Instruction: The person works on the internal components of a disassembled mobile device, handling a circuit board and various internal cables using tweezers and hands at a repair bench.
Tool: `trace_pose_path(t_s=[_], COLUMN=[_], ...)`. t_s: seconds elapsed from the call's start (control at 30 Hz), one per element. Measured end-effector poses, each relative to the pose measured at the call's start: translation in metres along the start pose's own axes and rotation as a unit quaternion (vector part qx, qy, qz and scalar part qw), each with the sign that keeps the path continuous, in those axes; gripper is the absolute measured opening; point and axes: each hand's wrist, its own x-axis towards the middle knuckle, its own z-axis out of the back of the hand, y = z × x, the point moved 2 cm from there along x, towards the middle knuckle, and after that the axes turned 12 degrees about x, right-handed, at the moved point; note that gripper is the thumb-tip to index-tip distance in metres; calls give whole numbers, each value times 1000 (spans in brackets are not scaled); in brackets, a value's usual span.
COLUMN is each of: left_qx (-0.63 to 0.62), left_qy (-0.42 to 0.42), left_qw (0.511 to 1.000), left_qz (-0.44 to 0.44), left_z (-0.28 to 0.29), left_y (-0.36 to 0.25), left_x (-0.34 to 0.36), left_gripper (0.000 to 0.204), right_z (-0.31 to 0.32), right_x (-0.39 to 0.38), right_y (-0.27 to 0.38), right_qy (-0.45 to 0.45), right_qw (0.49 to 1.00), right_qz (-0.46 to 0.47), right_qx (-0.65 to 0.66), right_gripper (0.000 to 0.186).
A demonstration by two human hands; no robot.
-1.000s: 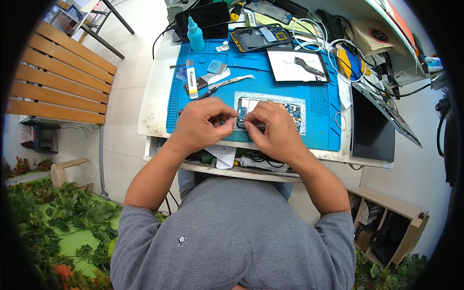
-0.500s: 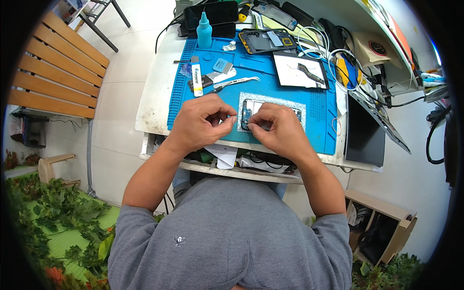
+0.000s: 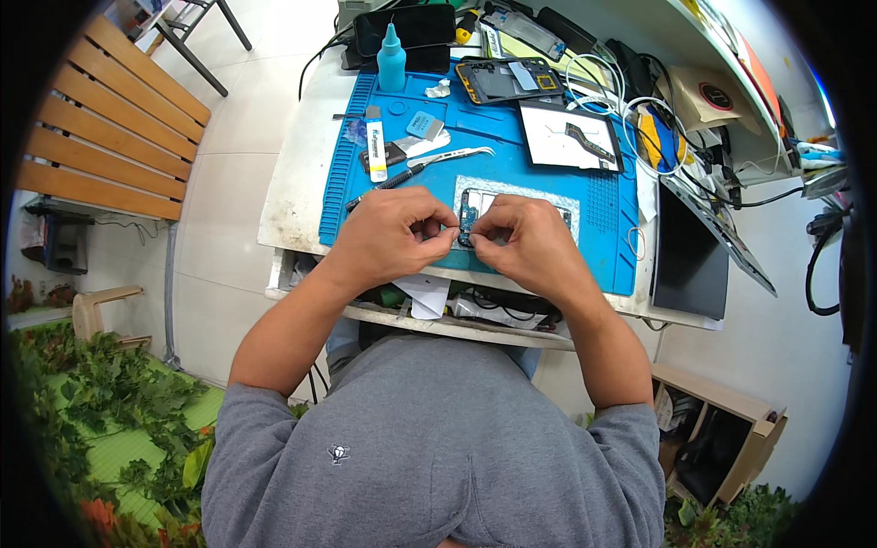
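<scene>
An opened phone with its circuit board exposed lies on a clear bubble-wrap sheet on the blue work mat. My left hand is closed in a pinch by the phone's left edge; whatever its fingertips hold, if anything, is too small to make out. At the phone's near left part, my right hand is also pinched, its fingertips touching or just over the frame. That hand covers much of the phone. Tweezers with a dark handle lie beyond my left hand.
A blue dropper bottle stands at the back left, near a white-and-yellow box. Behind the phone are a white-faced panel and a dismantled phone frame. White cables tangle at the right, beside a laptop.
My left hand has moved slightly right, bringing its pinch closer to the phone and uncovering more of the tweezers' handle. My right hand stays nearly still. The view has shifted slightly.
</scene>
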Motion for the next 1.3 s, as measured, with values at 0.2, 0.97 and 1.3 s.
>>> trace_pose_path(t_s=[0.2, 0.97, 1.3], left_qx=[54, 58, 14], left_qy=[77, 165, 226], left_qw=[993, 968, 947], left_qz=[73, 179, 229], left_z=[0, -7, -4], left_y=[-9, -6, -4], left_x=[10, 34, 44], left_gripper=[15, 24, 25], right_z=[-3, -7, -4], right_x=[0, -7, -2], right_y=[1, -16, -11], right_qy=[-9, -59, -59], right_qw=[1000, 994, 997], right_qz=[13, 89, 37], right_qx=[-3, -19, -16], right_gripper=[15, 12, 13])
